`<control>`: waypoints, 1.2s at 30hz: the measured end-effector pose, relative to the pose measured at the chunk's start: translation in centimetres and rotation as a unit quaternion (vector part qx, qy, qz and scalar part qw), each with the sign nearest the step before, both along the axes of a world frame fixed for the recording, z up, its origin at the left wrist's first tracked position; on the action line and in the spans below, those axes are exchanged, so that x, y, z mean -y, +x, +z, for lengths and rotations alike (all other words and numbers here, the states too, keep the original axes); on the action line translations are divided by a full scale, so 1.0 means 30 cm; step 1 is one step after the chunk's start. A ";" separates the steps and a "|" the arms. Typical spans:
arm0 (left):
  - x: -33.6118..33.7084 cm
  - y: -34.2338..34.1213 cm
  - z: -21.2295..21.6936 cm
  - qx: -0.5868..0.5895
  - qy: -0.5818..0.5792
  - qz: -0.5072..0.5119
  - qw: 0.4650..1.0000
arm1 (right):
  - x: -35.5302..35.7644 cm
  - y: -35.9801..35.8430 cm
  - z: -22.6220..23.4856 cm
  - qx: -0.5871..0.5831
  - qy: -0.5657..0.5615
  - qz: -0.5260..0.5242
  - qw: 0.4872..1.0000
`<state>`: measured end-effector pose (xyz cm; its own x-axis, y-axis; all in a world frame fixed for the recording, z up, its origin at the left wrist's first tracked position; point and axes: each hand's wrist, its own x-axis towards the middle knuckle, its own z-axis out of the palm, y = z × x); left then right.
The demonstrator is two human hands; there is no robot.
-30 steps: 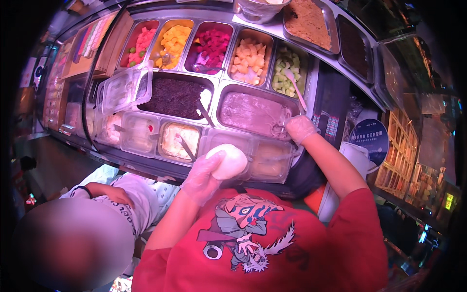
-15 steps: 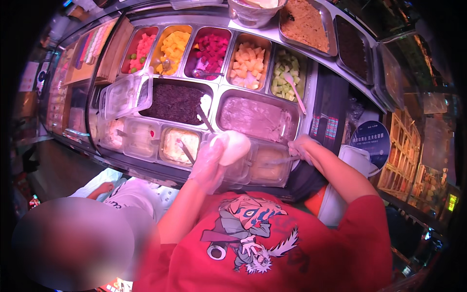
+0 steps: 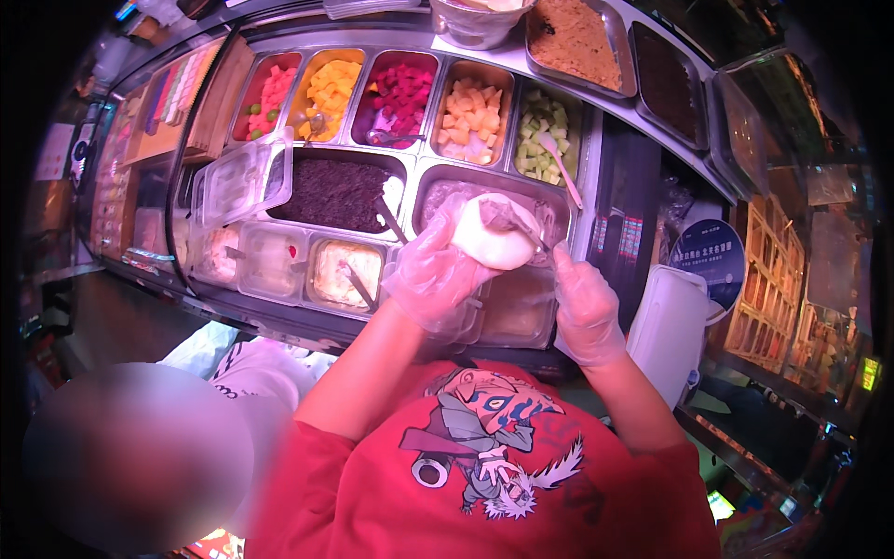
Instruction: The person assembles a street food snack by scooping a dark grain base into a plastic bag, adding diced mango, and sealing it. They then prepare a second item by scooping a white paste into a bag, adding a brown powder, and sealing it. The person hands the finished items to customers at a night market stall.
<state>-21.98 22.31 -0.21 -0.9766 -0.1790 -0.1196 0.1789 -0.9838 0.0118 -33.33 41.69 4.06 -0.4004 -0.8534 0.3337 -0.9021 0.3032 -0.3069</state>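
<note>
My left hand (image 3: 430,279), in a clear plastic glove, holds up a soft white round wrapper (image 3: 486,250) on its fingers. A dab of purple-grey paste (image 3: 503,218) lies on the wrapper's far side. My gloved right hand (image 3: 589,309) is closed on a slim spatula (image 3: 546,248), whose tip reaches the wrapper's right edge; its handle is mostly hidden in the fist. Just beyond the wrapper is a metal pan of purple paste (image 3: 440,194), partly covered by my left hand. A lidded tan container (image 3: 515,312) sits below, between my hands.
Along the back are pans of pink fruit (image 3: 276,88), yellow cubes (image 3: 332,88), magenta cubes (image 3: 407,91), orange cubes (image 3: 473,116) and green cubes (image 3: 543,140) with a pink spoon (image 3: 562,170). A dark filling (image 3: 331,194) lies left. Another person's shirt (image 3: 265,382) shows lower left.
The left hand has moved right and away from me, now with the wrapper over the purple paste pan. My right hand has come nearer, its spatula now at the wrapper; paste now shows there.
</note>
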 end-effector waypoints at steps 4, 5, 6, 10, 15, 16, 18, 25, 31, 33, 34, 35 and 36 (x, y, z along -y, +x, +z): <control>0.006 0.010 0.027 0.026 0.076 0.035 0.996 | 0.011 -0.027 -0.044 -0.124 -0.003 0.063 0.990; 0.010 0.015 0.022 0.032 0.098 0.042 0.994 | 0.006 -0.038 -0.032 -0.123 0.018 0.076 0.989; 0.006 0.021 0.014 0.032 0.103 0.044 0.993 | 0.000 -0.054 -0.009 -0.121 0.040 0.088 0.988; -0.008 0.043 -0.009 0.016 0.129 0.063 0.990 | -0.022 -0.138 0.103 -0.085 0.066 0.137 0.985; 0.043 0.066 -0.048 0.015 0.068 0.147 0.987 | -0.063 -0.120 0.147 0.347 -0.026 -0.063 0.935; 0.040 0.063 -0.039 0.016 0.059 0.147 0.987 | -0.056 -0.102 0.116 0.341 -0.051 -0.040 0.938; 0.036 0.050 -0.025 0.019 0.043 0.144 0.988 | -0.027 -0.047 0.063 0.293 -0.063 -0.016 0.954; -0.008 0.034 0.039 0.053 0.002 0.145 0.988 | 0.085 0.156 -0.084 0.280 -0.093 -0.074 0.952; 0.001 0.031 0.054 0.061 -0.020 0.137 0.989 | 0.086 0.128 -0.053 0.294 -0.060 -0.062 0.952; -0.001 0.024 0.032 0.056 -0.011 0.123 0.991 | 0.086 0.132 -0.036 0.205 -0.031 -0.045 0.977; -0.001 0.022 0.029 0.054 -0.007 0.118 0.992 | 0.088 0.143 -0.026 0.113 -0.010 -0.032 0.993; 0.001 0.024 0.029 0.063 0.002 0.113 0.992 | 0.088 0.150 -0.021 0.021 0.012 -0.019 1.000; 0.010 0.020 0.063 0.070 0.011 0.107 0.992 | 0.084 0.147 -0.029 -0.004 0.011 -0.008 1.000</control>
